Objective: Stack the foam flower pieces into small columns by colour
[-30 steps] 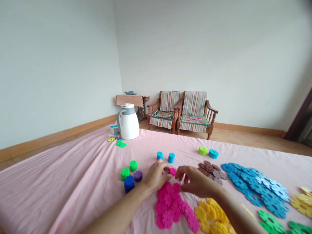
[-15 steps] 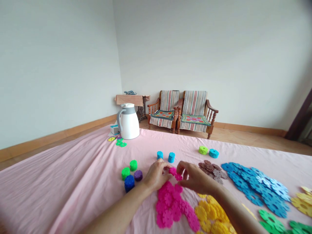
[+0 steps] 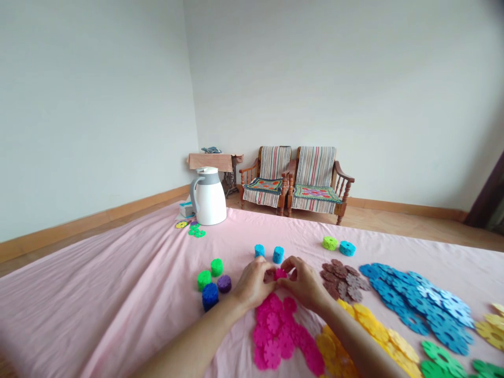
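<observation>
A bright-pink, notched, flower-shaped plastic disc is being pinched between the left hand and the right hand. Beyond the grip, two cylindrical light-blue plastic stacks are being supported by pale-pink cloth; left of the grip, two bright-green stacks, one purple stack and one dark-blue stack.

My bare left forearm and right forearm stretch forward and slant inward, so that my left hand and right hand face each other, fingers curled and thumbs pointing toward one another, tips close together.
</observation>
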The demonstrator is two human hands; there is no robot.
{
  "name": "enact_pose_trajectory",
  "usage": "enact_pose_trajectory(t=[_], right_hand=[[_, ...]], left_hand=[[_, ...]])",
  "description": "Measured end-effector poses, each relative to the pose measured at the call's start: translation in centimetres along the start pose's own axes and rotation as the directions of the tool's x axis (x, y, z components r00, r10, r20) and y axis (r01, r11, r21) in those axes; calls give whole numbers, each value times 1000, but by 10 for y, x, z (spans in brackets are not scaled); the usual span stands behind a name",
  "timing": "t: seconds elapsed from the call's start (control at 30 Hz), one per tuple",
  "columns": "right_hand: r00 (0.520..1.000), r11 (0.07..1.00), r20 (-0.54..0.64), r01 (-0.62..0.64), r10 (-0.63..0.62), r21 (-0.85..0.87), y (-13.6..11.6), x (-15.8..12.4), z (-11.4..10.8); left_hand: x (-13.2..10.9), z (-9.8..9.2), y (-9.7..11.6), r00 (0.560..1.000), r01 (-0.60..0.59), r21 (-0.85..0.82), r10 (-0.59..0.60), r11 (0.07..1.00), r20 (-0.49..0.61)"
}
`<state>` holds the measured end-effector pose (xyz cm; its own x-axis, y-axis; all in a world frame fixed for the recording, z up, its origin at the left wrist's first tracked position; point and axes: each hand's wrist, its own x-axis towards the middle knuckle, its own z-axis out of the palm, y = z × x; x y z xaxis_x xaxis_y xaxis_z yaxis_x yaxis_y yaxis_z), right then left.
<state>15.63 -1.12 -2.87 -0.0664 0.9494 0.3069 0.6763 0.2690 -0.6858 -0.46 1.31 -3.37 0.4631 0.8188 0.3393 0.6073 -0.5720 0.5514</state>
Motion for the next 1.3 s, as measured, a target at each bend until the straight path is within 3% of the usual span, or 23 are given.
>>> enact_pose_trajectory(t=[0.37, 0.6, 1.1, 1.3], right_hand=[[1000, 994, -10, -15, 14, -109, 11, -2, -14], [1000, 985, 18, 20, -17, -173, 16, -5, -6], [997, 978, 50, 62, -53, -197, 1, -8, -13], [954, 981, 256, 181, -156, -76, -25, -15, -20]], left_hand=[[-1, -1, -2, 995, 37, -71, -43, 997, -85], [-2, -4, 0, 1000, 29, -26, -29, 999, -12], [-2, -5, 1, 1000, -6, -3, 6, 1000, -3], [-1, -6, -2, 1000, -16, 26, 17, 1000, -27]])
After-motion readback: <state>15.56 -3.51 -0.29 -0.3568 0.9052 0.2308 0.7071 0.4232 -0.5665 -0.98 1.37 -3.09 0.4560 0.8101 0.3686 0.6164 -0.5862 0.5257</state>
